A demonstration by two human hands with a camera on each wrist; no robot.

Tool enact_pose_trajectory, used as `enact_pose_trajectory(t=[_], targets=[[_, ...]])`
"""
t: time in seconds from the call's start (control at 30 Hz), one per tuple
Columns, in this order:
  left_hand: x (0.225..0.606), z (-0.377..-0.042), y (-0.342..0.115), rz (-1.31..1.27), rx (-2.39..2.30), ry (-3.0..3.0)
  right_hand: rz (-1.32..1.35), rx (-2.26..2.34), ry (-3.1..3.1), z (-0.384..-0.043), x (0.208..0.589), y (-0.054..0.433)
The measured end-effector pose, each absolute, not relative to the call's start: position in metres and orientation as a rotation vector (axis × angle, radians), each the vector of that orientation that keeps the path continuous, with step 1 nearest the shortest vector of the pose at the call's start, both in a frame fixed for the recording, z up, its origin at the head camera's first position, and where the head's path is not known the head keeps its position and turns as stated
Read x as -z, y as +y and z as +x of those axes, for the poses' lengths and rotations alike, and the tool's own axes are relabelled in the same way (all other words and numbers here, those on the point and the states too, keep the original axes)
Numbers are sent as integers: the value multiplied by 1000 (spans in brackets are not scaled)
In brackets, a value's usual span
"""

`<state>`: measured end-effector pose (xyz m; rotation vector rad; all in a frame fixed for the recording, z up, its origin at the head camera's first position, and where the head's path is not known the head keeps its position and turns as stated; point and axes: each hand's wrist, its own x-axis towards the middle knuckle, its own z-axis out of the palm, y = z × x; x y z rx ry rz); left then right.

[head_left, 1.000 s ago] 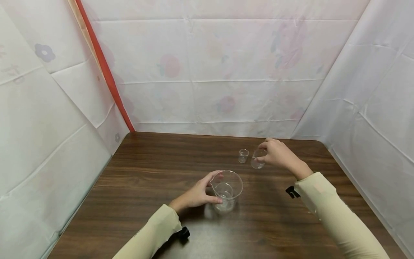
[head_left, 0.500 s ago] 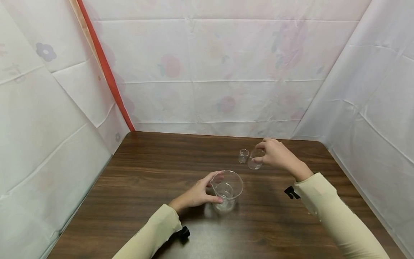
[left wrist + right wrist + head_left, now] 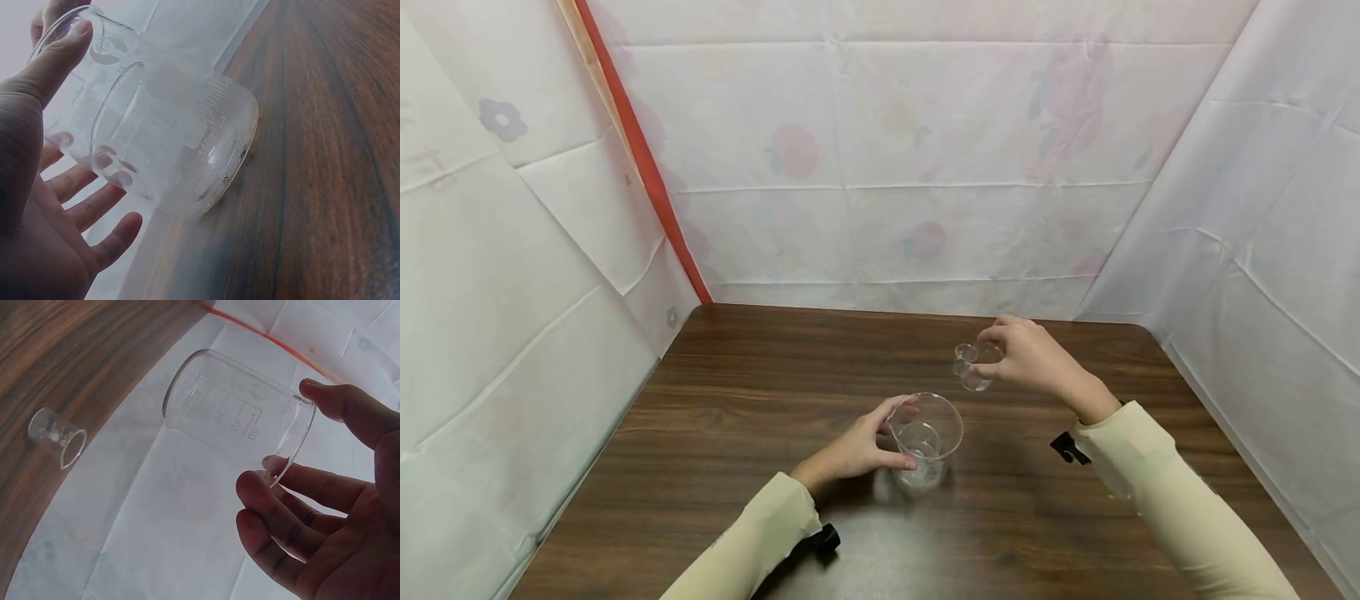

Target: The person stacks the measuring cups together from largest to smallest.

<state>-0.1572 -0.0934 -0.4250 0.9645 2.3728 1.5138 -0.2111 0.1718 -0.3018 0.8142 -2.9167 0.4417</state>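
My left hand [image 3: 853,450] holds a large clear glass beaker [image 3: 942,462] that stands upright on the table, thumb on the near side and fingers on the far side. Inside it sits a smaller glass vessel, whose rim [image 3: 115,103] shows through the wall in the left wrist view. By the rim, my right hand [image 3: 1033,358] pinches a mid-sized glass beaker [image 3: 219,412] marked up to 50, raised off the tabletop. A tiny glass beaker [image 3: 56,437] stands on the table just beyond it, partly overlapped by the held one in the head view.
The dark wood-grain table [image 3: 760,367] ends at a white patterned cloth backdrop [image 3: 865,233], with cloth along both sides too. A red strip [image 3: 647,167] runs down the back left corner.
My right hand has moved left with the mid-sized beaker, which now overlaps the tiny beaker in the head view. The left hand and large beaker have stayed put.
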Motion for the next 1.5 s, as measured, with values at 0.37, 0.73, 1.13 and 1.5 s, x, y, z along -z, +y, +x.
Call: enact_pose_trajectory(t=[0.37, 0.73, 1.13, 1.5], targets=[[423, -157, -93, 923, -1495, 2357, 889, -533, -2871, -205, 299, 159], [424, -158, -93, 919, -1498, 2355, 940, -546, -2849, -195, 299, 148], [460, -175, -95, 909, -1498, 2351, 1016, -584, -2823, -189, 301, 141], [460, -174, -96, 889, -1490, 2351, 1079, -562, -2809, -186, 305, 133]])
